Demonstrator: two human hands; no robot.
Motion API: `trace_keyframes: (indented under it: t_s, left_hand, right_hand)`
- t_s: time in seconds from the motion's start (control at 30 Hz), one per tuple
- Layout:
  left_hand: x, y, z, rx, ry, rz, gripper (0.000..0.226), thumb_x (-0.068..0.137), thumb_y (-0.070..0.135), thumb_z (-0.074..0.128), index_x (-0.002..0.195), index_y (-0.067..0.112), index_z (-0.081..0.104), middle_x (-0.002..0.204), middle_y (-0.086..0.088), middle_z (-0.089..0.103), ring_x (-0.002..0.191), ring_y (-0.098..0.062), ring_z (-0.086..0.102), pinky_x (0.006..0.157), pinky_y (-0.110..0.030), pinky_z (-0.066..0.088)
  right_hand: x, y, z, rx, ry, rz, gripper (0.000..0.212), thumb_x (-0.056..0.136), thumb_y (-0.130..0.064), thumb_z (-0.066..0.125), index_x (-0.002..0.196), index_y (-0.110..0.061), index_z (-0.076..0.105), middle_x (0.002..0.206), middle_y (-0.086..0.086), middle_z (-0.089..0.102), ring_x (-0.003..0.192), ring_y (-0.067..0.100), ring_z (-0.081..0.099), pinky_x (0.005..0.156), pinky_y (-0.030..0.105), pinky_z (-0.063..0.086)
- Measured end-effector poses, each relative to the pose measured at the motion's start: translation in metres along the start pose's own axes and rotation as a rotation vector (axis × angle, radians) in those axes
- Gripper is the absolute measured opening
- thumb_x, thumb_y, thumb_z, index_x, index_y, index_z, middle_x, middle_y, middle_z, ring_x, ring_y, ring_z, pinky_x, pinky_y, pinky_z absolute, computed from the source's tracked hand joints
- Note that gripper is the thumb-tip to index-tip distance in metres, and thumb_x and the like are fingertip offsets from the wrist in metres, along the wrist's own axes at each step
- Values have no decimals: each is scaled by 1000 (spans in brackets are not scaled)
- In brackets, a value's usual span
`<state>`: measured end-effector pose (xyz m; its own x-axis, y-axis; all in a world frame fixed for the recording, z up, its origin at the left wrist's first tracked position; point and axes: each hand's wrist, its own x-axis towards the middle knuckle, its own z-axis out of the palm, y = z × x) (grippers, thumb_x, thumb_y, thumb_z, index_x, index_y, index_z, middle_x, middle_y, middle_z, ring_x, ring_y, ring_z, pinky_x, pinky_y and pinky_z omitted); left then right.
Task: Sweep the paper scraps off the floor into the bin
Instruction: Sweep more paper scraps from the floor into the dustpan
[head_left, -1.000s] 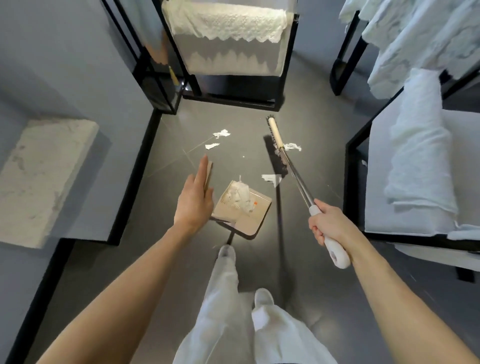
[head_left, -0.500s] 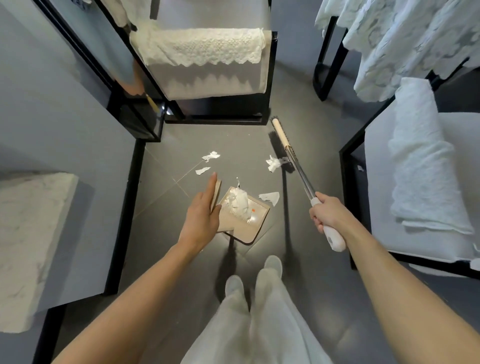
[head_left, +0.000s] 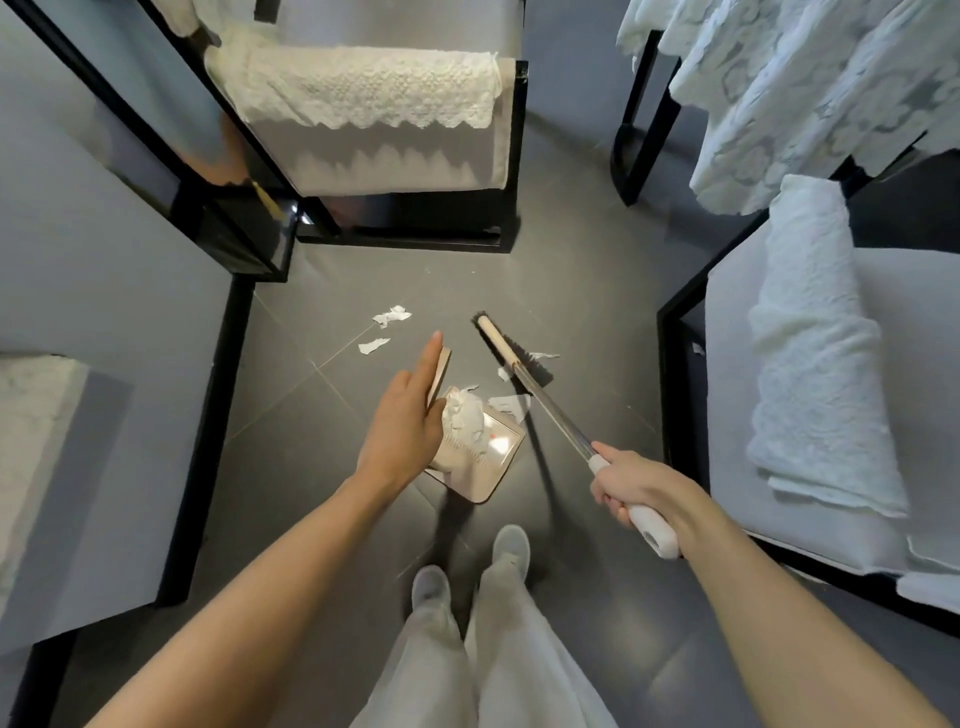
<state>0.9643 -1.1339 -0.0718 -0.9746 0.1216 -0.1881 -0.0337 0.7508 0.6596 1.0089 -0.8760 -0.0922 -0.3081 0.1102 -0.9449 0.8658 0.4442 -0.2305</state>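
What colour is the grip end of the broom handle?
White grip, held by the right hand; head view.

The left hand (head_left: 402, 431) hides the left side of the dustpan (head_left: 498, 454) and how it is held.

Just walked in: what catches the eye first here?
Two bare arms reach over a dark floor: the right hand grips a long broom, its head beside a tan dustpan at centre. The left hand lies straight-fingered against the dustpan's upright handle. Crumpled paper sits in the pan, and two white scraps lie on the floor beyond it.
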Motion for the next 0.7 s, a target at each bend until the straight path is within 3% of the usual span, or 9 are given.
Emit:
trace_keyframes:
  t_s: [0.13,0.3,0.5,0.7]
  left_hand:
    - [-3,1,-1,25,21,4,76,96,11,51,151,36,5,118,-14,51,104,-28,52,86,-29,38]
    - [-11,-7,-14,48,35,43,76,95,7,52,152,28,8,116,-14,52,105,-27,51,92,-36,41]
    - [-24,-16,-24,-19,15,82,75,93,3,54,152,22,12,135,-18,47,119,-34,47,104,-47,40]
    - [-4,3,-33,-61,-9,134,75,93,3,55,152,23,13,145,-12,41,131,-30,41,110,-43,35]
  right_hand:
    - [-41,28,19,231,-136,43,79,85,8,39,148,-40,29,52,0,47,37,6,33,33,17,31]
    - [-84,50,26,298,-197,14,77,87,8,44,148,-37,31,47,-2,39,36,6,31,32,15,29]
    - [-112,63,60,390,-88,-69,78,87,8,45,149,-37,31,46,-1,43,37,7,34,33,17,31]
    - [-104,53,67,524,76,-108,76,87,7,46,148,-36,31,43,-2,48,36,7,36,34,18,33]
